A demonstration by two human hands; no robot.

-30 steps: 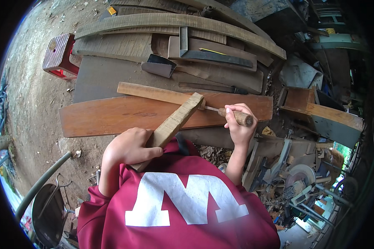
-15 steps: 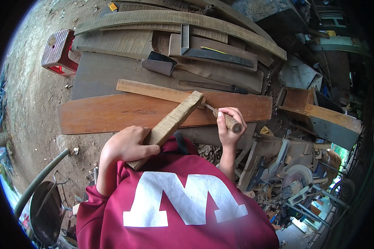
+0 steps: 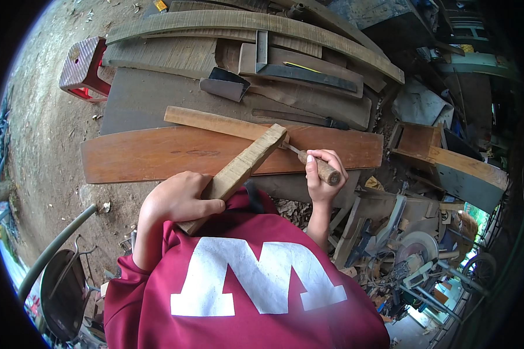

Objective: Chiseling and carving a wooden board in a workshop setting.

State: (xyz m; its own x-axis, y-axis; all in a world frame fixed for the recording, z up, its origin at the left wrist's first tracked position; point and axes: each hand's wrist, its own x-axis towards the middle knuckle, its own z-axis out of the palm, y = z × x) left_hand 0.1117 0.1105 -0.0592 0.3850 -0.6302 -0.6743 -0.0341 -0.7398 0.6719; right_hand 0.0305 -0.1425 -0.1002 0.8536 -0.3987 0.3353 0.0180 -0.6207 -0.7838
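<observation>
My left hand (image 3: 179,198) is wrapped over the near part of a rough wooden bar (image 3: 247,163), which slants away from my shirt toward the upper right. In my right hand (image 3: 318,187) is a chisel (image 3: 326,171), gripped by its round wooden handle. Its thin metal blade reaches left to the far end of the bar; the exact tip is hard to make out. Behind that end a narrower wooden strip (image 3: 215,123) lies slanted across a reddish-brown board (image 3: 140,154). The bar partly hides where the strip ends.
Beyond the board lie a bent piece of sandpaper (image 3: 224,87), a file (image 3: 291,117), a try square (image 3: 308,76) with a yellow pencil, and several curved planks (image 3: 250,23). A red-sided stool (image 3: 82,67) stands far left. Tools and scraps clutter the right, by a round disc (image 3: 418,247).
The whole scene has shifted very slightly in the picture. Both hands keep their grips, and the chisel stays against the far end of the bar.
</observation>
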